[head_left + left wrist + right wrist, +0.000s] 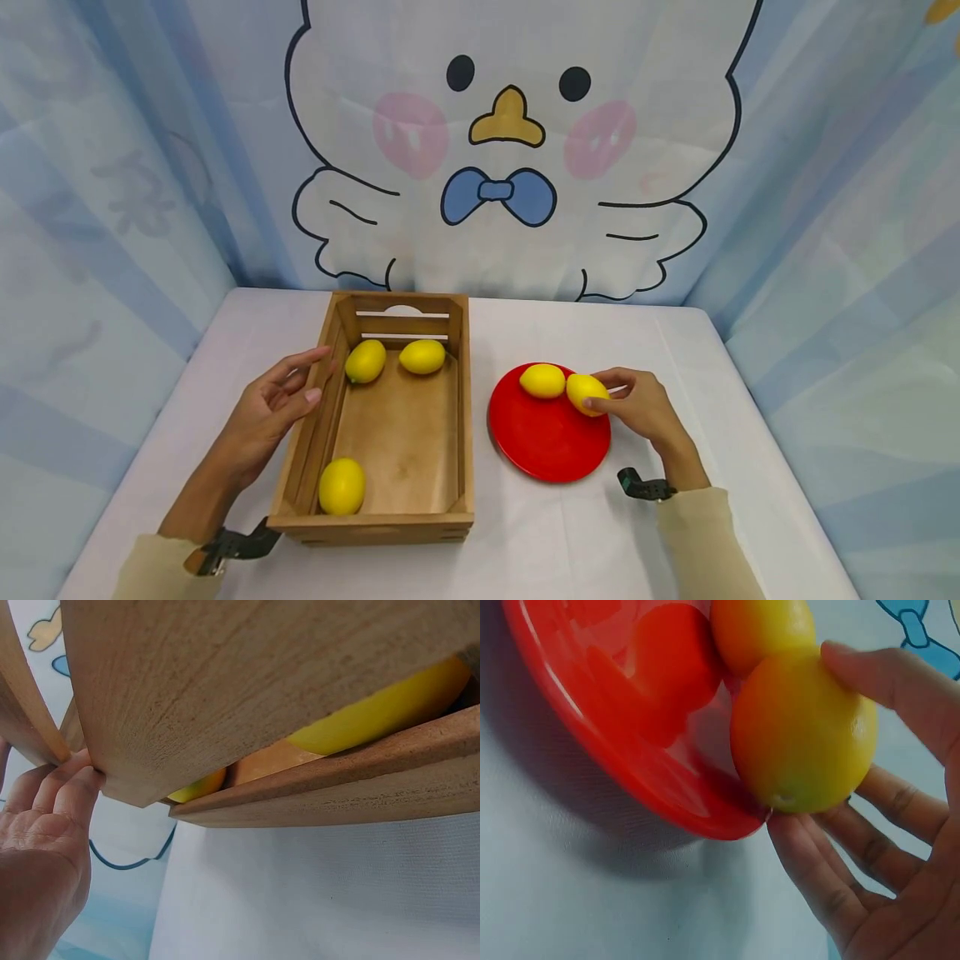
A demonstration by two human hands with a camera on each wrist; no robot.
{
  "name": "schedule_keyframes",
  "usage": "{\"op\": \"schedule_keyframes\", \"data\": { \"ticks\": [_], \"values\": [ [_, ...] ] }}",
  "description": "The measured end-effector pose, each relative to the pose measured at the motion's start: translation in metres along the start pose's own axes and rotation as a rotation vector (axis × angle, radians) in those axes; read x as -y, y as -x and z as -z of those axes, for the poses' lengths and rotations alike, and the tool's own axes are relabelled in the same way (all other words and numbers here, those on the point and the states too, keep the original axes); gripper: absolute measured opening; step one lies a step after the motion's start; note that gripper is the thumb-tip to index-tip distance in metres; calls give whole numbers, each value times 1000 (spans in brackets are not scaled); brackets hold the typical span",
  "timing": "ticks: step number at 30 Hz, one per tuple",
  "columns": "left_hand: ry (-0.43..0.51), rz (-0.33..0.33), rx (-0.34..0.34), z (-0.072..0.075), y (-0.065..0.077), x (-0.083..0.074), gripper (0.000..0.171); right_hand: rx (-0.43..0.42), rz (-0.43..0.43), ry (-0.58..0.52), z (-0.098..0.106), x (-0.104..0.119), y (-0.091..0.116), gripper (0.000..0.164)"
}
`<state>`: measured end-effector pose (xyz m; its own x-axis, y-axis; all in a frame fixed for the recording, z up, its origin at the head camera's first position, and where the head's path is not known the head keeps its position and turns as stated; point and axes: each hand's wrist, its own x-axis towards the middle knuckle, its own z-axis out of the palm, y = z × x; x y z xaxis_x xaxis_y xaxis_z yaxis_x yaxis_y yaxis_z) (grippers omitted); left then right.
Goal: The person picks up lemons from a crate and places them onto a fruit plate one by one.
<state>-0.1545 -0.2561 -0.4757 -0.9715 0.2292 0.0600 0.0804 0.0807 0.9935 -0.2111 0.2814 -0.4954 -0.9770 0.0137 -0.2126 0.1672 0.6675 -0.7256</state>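
Note:
A yellow lemon (pixel 587 393) at the right rim of the red plate (pixel 551 450) is held between the thumb and fingers of my right hand (pixel 643 406). In the right wrist view the thumb lies on one side of this lemon (pixel 802 735) and the fingers curl round the other. It touches a second lemon (pixel 542 381) on the plate. My left hand (pixel 262 417) grips the left side of a wooden crate (pixel 401 523), its fingertips at the slats (pixel 172 690). Inside the crate lie three lemons: one at the back left (pixel 366 361), one at the back right (pixel 422 357), one at the front left (pixel 342 486).
Crate and plate stand side by side on a white-covered table (pixel 540 542), with a gap between them. A curtain (pixel 495 250) with a cartoon bird hangs behind the table, and blue patterned curtains (pixel 862 292) hang at both sides.

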Motion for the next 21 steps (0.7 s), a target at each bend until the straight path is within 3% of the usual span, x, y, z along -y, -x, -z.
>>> {"op": "schedule_keyframes", "data": {
  "ticks": [21],
  "values": [
    [1, -5, 2, 0, 0, 1, 56, -56, 0, 108, -16, 14, -3, 57]
  ]
}}
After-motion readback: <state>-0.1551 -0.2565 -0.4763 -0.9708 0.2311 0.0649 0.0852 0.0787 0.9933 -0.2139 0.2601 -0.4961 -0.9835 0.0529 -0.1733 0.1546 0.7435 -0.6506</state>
